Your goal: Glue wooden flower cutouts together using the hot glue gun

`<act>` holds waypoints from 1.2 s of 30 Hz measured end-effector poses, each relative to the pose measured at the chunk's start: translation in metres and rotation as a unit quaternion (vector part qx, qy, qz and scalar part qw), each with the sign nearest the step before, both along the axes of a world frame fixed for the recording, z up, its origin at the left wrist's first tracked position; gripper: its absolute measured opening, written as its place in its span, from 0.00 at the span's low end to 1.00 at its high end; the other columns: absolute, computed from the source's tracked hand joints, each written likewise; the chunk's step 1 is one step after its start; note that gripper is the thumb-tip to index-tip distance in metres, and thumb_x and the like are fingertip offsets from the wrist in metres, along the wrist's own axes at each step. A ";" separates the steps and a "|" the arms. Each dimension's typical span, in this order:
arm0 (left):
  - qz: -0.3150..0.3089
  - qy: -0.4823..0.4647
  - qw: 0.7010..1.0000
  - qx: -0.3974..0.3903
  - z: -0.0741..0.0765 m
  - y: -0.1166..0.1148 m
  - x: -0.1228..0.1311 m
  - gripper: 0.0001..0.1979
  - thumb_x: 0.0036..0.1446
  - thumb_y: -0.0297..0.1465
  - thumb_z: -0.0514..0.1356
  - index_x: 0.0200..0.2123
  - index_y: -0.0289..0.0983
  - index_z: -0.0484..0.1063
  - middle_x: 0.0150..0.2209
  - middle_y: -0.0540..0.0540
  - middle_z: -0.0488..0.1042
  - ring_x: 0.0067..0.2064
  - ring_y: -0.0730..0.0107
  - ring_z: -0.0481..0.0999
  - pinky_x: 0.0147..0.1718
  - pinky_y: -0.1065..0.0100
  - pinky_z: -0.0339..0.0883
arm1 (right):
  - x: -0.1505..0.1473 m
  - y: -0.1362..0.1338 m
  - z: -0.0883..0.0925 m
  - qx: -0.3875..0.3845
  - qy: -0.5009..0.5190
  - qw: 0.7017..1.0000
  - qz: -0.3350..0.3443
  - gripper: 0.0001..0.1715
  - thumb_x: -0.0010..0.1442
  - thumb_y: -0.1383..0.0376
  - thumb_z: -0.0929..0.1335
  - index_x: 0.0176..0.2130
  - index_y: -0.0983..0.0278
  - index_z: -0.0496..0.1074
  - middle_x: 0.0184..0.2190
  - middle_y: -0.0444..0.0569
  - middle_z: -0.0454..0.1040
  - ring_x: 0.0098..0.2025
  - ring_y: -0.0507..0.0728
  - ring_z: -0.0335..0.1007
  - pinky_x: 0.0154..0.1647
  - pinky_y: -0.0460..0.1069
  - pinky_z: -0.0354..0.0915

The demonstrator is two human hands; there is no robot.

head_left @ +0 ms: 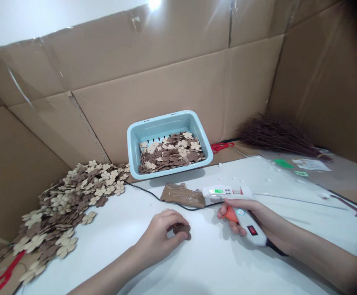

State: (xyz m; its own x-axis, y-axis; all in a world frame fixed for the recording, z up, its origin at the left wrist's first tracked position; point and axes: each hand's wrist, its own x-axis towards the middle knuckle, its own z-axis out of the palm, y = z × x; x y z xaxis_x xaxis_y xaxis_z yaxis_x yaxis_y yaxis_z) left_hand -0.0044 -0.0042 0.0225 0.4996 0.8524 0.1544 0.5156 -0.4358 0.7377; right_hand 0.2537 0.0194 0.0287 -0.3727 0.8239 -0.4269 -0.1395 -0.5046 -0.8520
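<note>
My left hand (162, 233) rests on the white table (215, 262), fingers pinched on a small brown flower-shaped piece (183, 230). My right hand (248, 217) grips a white hot glue gun (238, 205) with an orange trigger, its nozzle pointing left toward a brown cardboard scrap (183, 195). A black cord (147, 191) runs across the table behind my left hand.
A light blue basket (135, 143) of brown and cream flower pieces stands at the back. A large heap of the same pieces (70, 205) lies at left. Red scissors (221, 146), a bundle of brown twigs (276, 135) and cardboard walls surround the table.
</note>
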 end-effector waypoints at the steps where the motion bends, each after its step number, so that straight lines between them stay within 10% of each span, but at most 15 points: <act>1: 0.010 -0.002 1.000 -0.001 -0.001 0.000 0.001 0.07 0.54 0.25 0.60 0.37 0.36 0.74 0.35 0.45 0.75 0.36 0.69 0.72 0.34 0.71 0.64 | 0.000 0.000 -0.001 0.000 -0.001 1.000 -0.001 0.21 0.60 0.57 0.63 0.27 0.70 0.76 0.13 0.48 0.71 0.13 0.46 0.58 0.14 0.39 0.51; 9: 0.003 0.059 0.998 0.033 0.002 -0.008 -0.004 0.11 0.56 0.22 0.54 0.41 0.38 0.69 0.39 0.45 0.71 0.42 0.66 0.69 0.42 0.67 0.63 | 0.001 0.000 -0.003 0.019 0.003 1.000 -0.003 0.21 0.60 0.58 0.64 0.27 0.69 0.76 0.14 0.47 0.71 0.15 0.47 0.62 0.16 0.39 0.53; 18: 0.080 0.064 0.987 -0.120 0.009 0.001 -0.021 0.08 0.51 0.26 0.58 0.37 0.37 0.69 0.36 0.48 0.67 0.35 0.71 0.69 0.34 0.70 0.64 | 0.001 0.001 -0.007 0.020 0.000 1.000 0.003 0.21 0.59 0.56 0.64 0.27 0.69 0.76 0.14 0.46 0.71 0.14 0.46 0.60 0.15 0.39 0.52; 36: 0.115 -0.235 0.931 -0.254 -0.008 0.012 -0.021 0.11 0.47 0.31 0.65 0.32 0.32 0.68 0.25 0.47 0.73 0.25 0.71 0.73 0.27 0.67 0.66 | 0.001 0.003 -0.009 0.026 0.002 1.000 0.008 0.22 0.61 0.57 0.63 0.27 0.69 0.75 0.14 0.47 0.71 0.14 0.46 0.59 0.16 0.40 0.52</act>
